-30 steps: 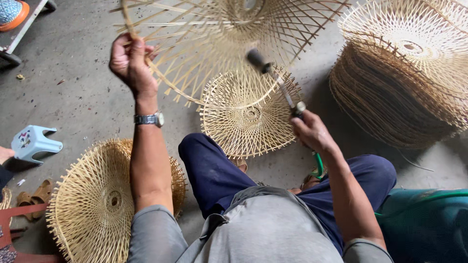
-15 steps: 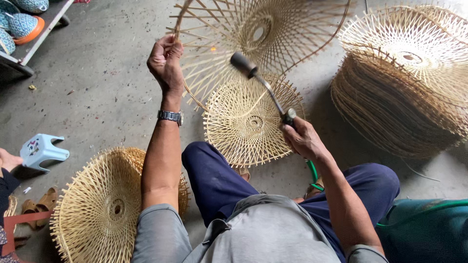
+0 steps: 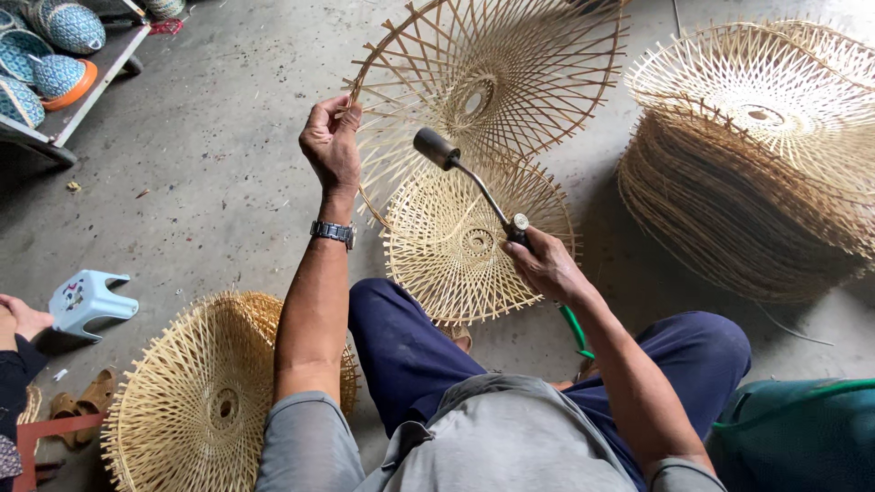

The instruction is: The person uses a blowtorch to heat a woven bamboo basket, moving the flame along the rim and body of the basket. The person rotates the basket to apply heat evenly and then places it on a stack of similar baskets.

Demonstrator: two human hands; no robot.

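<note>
My left hand (image 3: 333,146) grips the rim of a round woven bamboo frame (image 3: 510,73) and holds it up, tilted, above the floor. A metal watch sits on that wrist. My right hand (image 3: 544,264) is shut on the handle of a gas torch (image 3: 460,169), whose dark nozzle points up towards the lower part of the held frame. A green hose (image 3: 574,328) runs down from the handle. Under the torch a second woven bamboo frame (image 3: 456,264) lies on the floor in front of my knees.
A tall stack of bamboo frames (image 3: 756,155) stands at the right. Another stack (image 3: 205,401) lies at the lower left. A small light-blue stool (image 3: 91,301) and another person's hand (image 3: 23,319) are at the left edge. Coloured bowls sit on a low cart (image 3: 55,64) top left.
The view has shifted, so the frame and both hands sit further right and lower. The torch nozzle has come closer under the held frame.
</note>
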